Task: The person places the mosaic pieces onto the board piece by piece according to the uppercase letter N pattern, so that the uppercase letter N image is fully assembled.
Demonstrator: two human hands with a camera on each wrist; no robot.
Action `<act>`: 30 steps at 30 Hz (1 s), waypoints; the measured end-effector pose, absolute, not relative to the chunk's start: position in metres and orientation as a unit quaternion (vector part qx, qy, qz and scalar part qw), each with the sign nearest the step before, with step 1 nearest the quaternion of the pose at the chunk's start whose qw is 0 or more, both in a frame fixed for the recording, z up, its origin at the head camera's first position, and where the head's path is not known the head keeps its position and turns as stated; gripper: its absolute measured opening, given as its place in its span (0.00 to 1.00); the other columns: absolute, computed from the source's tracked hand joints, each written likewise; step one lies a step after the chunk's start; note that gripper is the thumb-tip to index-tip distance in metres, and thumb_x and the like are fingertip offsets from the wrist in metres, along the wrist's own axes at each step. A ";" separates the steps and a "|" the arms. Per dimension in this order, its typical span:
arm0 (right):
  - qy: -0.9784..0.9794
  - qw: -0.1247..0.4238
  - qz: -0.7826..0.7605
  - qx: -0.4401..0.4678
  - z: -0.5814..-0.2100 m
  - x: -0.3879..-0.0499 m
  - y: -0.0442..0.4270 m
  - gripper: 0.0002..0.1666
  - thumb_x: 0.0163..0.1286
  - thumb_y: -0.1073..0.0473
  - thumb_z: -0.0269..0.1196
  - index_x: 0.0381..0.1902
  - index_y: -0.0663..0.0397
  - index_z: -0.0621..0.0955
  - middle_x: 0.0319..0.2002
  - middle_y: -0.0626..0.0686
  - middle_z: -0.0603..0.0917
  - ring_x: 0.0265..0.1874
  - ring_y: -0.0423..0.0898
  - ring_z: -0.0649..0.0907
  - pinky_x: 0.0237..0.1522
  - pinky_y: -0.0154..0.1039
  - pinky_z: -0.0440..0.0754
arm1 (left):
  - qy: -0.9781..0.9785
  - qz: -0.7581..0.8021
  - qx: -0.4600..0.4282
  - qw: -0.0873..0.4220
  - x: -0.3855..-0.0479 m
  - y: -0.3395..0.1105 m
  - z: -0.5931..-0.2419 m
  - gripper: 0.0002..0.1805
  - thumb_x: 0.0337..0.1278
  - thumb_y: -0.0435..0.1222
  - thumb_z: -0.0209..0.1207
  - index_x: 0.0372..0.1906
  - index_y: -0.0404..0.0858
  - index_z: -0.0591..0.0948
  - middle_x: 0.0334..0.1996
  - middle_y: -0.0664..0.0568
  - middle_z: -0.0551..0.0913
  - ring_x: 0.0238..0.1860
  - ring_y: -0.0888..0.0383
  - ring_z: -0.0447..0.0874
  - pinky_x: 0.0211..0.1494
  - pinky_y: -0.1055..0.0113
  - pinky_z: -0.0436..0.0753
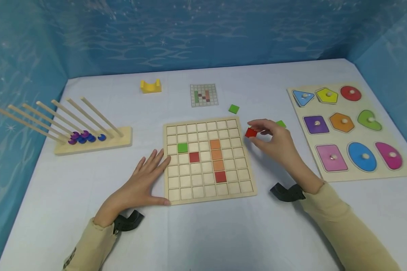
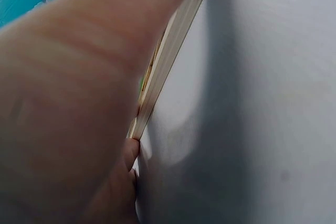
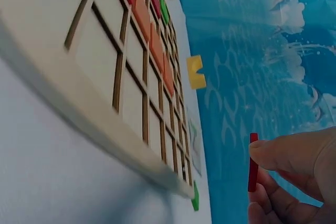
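A wooden grid board (image 1: 210, 200) lies mid-table, holding a green tile (image 1: 182, 147), a red tile (image 1: 194, 157), several orange tiles (image 1: 216, 154) in a column and a red tile (image 1: 220, 176) directly below them. My left hand (image 1: 140, 184) rests with spread fingers at the board's left edge; in the left wrist view, fingers touch the board's side (image 2: 169, 51). My right hand (image 1: 274, 141) pinches a red square tile (image 1: 251, 132) between thumb and fingers, just beyond the board's right edge. In the right wrist view the held tile (image 3: 253, 162) stands edge-on, above the table.
A small pattern card (image 1: 204, 95) lies behind the board, with loose green tiles (image 1: 234, 109) (image 1: 280, 124) to its right. A yellow block (image 1: 150, 86) stands at the back. A peg rack with beads (image 1: 127, 136) is left, a knobbed shape puzzle (image 1: 363, 175) right.
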State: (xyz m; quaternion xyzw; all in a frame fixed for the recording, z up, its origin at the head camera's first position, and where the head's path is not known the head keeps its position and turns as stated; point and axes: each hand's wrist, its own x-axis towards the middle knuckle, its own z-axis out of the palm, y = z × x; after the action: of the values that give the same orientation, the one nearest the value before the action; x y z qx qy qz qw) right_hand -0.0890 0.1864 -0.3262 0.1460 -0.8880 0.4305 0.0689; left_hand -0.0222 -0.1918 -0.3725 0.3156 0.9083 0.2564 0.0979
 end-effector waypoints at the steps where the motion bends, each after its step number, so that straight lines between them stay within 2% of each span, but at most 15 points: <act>1: -0.885 0.066 0.433 0.157 -0.325 -0.088 0.181 0.23 0.53 0.76 0.66 0.49 0.65 0.80 0.40 0.59 0.82 0.40 0.50 0.78 0.43 0.48 0.75 | 0.908 0.258 0.316 0.097 -0.022 -0.192 -0.373 0.65 0.33 0.61 0.69 0.73 0.35 0.49 0.73 0.42 0.39 0.71 0.45 0.30 0.67 0.47 0.33; 5: -0.875 0.041 0.444 0.191 -0.325 -0.080 0.158 0.22 0.53 0.75 0.67 0.48 0.64 0.80 0.40 0.57 0.82 0.39 0.51 0.78 0.43 0.48 0.76 | 0.908 0.257 0.315 0.099 -0.022 -0.192 -0.372 0.65 0.33 0.61 0.69 0.73 0.35 0.49 0.73 0.41 0.39 0.71 0.45 0.30 0.67 0.47 0.33; 12: -0.858 -0.039 0.466 0.211 -0.336 -0.067 0.126 0.21 0.56 0.70 0.68 0.48 0.58 0.81 0.46 0.52 0.81 0.41 0.47 0.78 0.43 0.44 0.77 | 0.909 0.255 0.309 0.113 -0.021 -0.191 -0.369 0.65 0.33 0.61 0.70 0.73 0.35 0.48 0.73 0.42 0.38 0.71 0.46 0.29 0.67 0.48 0.33; 20: -0.845 -0.059 0.468 0.252 -0.347 -0.063 0.111 0.20 0.54 0.71 0.68 0.46 0.59 0.81 0.41 0.48 0.81 0.40 0.42 0.78 0.42 0.39 0.77 | 0.910 0.253 0.310 0.113 -0.022 -0.191 -0.370 0.65 0.33 0.60 0.70 0.73 0.36 0.48 0.73 0.42 0.37 0.71 0.46 0.28 0.67 0.48 0.32; 30: -0.853 -0.092 0.419 0.296 -0.350 -0.063 0.109 0.21 0.54 0.70 0.69 0.47 0.55 0.81 0.45 0.47 0.81 0.43 0.43 0.78 0.46 0.40 0.75 | 0.910 0.252 0.310 0.113 -0.022 -0.191 -0.370 0.65 0.33 0.60 0.70 0.73 0.36 0.48 0.73 0.42 0.37 0.71 0.47 0.28 0.67 0.49 0.32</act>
State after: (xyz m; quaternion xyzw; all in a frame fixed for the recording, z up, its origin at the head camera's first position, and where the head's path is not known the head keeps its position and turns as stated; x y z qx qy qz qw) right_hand -0.0626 0.1086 -0.3502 0.2961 -0.8533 0.4193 -0.0916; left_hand -0.0221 -0.1909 -0.3700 0.3099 0.9097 0.2521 0.1133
